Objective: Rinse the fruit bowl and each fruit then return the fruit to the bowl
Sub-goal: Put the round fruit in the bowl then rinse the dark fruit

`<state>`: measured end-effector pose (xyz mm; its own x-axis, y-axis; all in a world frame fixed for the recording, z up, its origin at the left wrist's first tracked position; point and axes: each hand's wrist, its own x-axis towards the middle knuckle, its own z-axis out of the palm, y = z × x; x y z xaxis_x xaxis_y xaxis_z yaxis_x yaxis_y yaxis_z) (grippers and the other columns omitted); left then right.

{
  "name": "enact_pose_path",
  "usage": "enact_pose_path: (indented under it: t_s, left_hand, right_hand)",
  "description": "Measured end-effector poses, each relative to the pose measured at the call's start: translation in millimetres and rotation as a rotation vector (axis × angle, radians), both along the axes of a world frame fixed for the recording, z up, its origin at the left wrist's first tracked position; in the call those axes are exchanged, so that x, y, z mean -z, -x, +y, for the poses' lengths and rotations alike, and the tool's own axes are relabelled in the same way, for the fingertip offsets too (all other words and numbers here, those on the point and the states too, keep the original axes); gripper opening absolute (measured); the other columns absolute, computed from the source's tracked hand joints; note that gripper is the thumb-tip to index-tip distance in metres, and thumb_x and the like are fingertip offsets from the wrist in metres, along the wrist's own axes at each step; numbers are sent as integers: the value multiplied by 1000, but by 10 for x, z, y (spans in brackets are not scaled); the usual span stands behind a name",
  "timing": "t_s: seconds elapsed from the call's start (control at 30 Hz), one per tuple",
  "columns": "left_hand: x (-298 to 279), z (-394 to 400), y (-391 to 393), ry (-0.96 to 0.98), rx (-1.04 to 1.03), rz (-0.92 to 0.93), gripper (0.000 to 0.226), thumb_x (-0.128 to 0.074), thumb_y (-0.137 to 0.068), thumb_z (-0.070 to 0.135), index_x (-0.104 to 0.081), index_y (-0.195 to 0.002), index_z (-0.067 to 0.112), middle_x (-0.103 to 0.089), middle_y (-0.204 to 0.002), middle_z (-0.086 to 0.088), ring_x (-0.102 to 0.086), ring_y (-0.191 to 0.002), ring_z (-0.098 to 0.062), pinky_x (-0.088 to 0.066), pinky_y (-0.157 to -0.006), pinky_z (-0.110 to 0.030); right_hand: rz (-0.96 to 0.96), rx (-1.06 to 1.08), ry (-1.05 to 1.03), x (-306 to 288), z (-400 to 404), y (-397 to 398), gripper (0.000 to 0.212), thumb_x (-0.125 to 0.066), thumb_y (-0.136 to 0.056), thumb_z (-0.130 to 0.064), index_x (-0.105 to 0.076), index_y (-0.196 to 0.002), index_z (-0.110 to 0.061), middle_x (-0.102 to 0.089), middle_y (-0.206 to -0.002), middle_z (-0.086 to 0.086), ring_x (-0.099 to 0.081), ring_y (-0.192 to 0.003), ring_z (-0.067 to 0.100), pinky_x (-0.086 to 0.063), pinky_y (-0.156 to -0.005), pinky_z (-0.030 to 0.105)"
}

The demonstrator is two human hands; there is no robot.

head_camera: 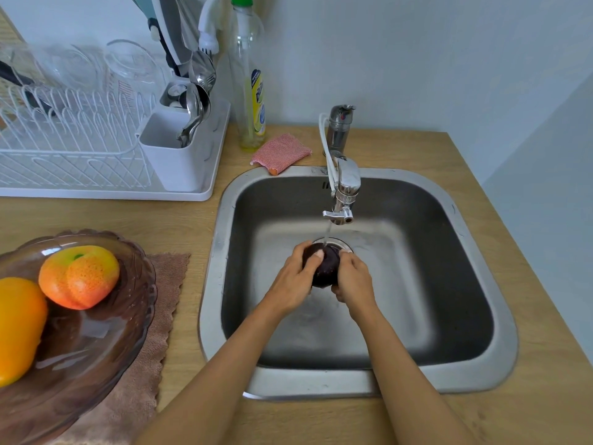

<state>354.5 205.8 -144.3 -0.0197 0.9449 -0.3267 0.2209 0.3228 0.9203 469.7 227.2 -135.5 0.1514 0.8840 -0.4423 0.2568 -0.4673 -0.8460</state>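
Directly under the tap (341, 191), left hand (293, 281) and right hand (354, 279) clasp a dark fruit (324, 264); peach (78, 276) waits in bowl (134, 319) left of it.

A dark purple fruit (322, 264) is under running water; a peach (79, 276) and an orange fruit (20, 326) lie in the brown glass bowl (134, 319).

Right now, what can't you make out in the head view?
- Dark fruit: mostly covered by the left hand and right hand; its kind is unclear.
- Drain: largely hidden behind the fruit and hands.
- Yellow fruit and fruit bowl: cut off by the left edge.
- Soap bottle: label print too small to read.
- Glasses in the rack: blurred, count uncertain.
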Motion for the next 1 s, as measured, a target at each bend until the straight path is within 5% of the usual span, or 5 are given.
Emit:
enact_pose_path:
  t_s: [0.1,0.23,0.4,0.67,1.0]
  left_hand:
    - [9,29,13,33,-64,30,39,-30,-98,50,-46,-128,31,-57,-117,-9,-57,-92,-23,-46,-65,-25]
    - [-1,66,40,23,-152,113,50,-21,-98,53,-56,-112,20,-62,-95,-8,-57,-81,-21,-50,-73,-38]
    - [-3,37,45,-7,-19,165,56,-13,-99,55,-44,-140,32,-52,-130,-6,-47,-125,-20,-34,-107,-34]
    - [12,-45,32,-190,130,174,60,-56,-90,48,-34,-145,37,-42,-134,8,-46,-119,-8,-37,-102,-23]
    - [21,-13,53,-214,52,176,41,-26,-104,38,-50,-136,31,-51,-120,5,-52,-101,-11,-43,-89,-21]
  right_hand:
    - [-18,-91,-63,-9,-36,34,31,-27,-101,-41,-55,-106,-28,-59,-82,8,-53,-58,19,-39,-47,26]
    - [-35,-225,-86,-15,-104,81,26,-28,-101,-45,-49,-114,-37,-59,-79,4,-54,-59,15,-42,-47,22]
    - [189,-67,114,17,-17,47,46,-18,-101,-40,-56,-108,-14,-55,-67,11,-44,-47,12,-31,-38,22]
    - [727,46,665,2,55,-130,40,-29,-97,-24,-58,-79,-3,-47,-48,7,-29,-28,6,-14,-24,13]
    - [813,50,750,14,61,-165,38,-28,-99,-26,-50,-77,-5,-41,-51,7,-26,-28,6,-16,-23,14]
